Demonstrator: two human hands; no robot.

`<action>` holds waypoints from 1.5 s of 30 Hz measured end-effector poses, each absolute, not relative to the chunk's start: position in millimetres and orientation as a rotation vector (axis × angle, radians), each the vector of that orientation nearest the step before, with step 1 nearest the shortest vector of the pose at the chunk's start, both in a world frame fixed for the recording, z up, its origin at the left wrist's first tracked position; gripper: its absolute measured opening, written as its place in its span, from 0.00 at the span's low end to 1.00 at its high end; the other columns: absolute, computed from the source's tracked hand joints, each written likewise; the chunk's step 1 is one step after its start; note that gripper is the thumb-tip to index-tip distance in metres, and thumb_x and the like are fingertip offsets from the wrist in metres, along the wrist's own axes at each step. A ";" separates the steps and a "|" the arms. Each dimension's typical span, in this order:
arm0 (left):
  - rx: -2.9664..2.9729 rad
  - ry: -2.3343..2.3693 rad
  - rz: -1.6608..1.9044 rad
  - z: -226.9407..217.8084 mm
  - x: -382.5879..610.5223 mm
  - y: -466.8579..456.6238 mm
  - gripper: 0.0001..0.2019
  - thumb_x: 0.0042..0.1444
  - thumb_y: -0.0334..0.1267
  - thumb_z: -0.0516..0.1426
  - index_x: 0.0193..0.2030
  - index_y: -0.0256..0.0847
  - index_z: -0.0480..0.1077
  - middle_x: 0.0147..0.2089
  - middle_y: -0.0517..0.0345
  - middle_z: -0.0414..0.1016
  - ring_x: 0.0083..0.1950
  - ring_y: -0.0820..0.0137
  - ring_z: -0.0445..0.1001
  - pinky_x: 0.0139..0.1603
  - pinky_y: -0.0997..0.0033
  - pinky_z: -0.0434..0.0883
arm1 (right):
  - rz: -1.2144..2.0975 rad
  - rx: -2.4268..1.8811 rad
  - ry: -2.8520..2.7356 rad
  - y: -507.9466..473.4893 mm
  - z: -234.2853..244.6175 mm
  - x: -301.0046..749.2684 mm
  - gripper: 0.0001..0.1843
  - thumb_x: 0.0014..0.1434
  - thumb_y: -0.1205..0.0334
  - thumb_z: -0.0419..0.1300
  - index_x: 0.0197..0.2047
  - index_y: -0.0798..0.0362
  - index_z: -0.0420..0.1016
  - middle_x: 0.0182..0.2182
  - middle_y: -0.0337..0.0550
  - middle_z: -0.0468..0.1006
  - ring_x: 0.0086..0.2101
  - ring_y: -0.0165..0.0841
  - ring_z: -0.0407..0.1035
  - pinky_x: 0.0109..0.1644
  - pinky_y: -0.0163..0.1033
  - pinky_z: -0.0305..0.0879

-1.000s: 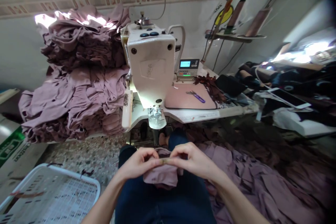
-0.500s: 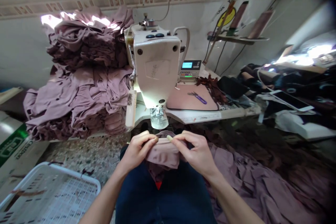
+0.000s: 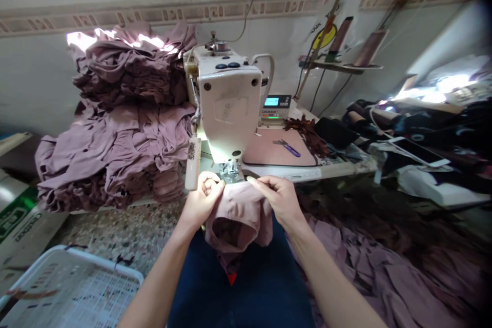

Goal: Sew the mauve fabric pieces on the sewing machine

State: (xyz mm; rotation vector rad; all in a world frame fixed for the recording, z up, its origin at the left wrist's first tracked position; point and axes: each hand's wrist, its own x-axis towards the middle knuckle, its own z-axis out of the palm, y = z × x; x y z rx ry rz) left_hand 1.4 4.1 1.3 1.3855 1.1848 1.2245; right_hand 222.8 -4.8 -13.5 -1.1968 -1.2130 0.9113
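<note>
A mauve garment [image 3: 234, 210] hangs from both my hands, its top edge stretched between them just in front of the sewing machine [image 3: 229, 107]. My left hand [image 3: 203, 197] pinches the edge at its left end, fingers curled. At the other end, my right hand [image 3: 279, 197] grips the same edge between thumb and fingers. Below, the cloth drapes over my lap with a round opening facing me, and a red tip [image 3: 231, 279] shows under it. Right at the held edge is the machine's metal needle plate [image 3: 230, 174]; whether the cloth touches it I cannot tell.
Stacks of mauve garments [image 3: 115, 148] stand left of the machine. Purple-handled thread snips [image 3: 288, 147] lie on a pink mat [image 3: 261, 148] to the right. A white basket [image 3: 77, 261] sits lower left. More mauve fabric [image 3: 357, 266] heaps at lower right, below a phone [image 3: 418, 151].
Both hands have lifted the garment's edge forward and up to the machine's needle area. The cloth has unfolded downward, showing its round opening. The view has shifted slightly.
</note>
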 end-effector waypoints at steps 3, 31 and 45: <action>1.369 1.167 1.261 -0.2 5.3 13.1 0.16 0.60 0.48 0.68 0.44 0.42 0.69 0.27 0.69 0.62 0.26 0.74 0.62 0.28 0.77 0.57 | 0.871 -1.189 -1.184 3.7 -16.0 223.8 0.19 0.59 0.47 0.74 0.28 0.54 0.86 0.24 0.39 0.79 0.28 0.34 0.68 0.35 0.38 0.64; 2.019 2.599 1.564 61.3 -185.6 -25.6 0.20 0.67 0.48 0.61 0.55 0.33 0.81 0.50 0.41 0.84 0.53 0.54 0.80 0.60 0.55 0.75 | 1.201 -1.370 -0.825 -53.9 -105.0 287.7 0.31 0.51 0.30 0.76 0.28 0.54 0.85 0.19 0.39 0.71 0.19 0.30 0.59 0.20 0.35 0.51; 1.770 2.835 1.264 82.2 -269.1 -8.5 0.11 0.53 0.42 0.66 0.41 0.39 0.81 0.40 0.58 0.81 0.40 0.66 0.77 0.53 0.65 0.76 | 0.796 -1.638 -1.119 -78.7 -43.4 364.5 0.21 0.47 0.39 0.78 0.30 0.49 0.88 0.29 0.50 0.84 0.28 0.42 0.74 0.29 0.43 0.68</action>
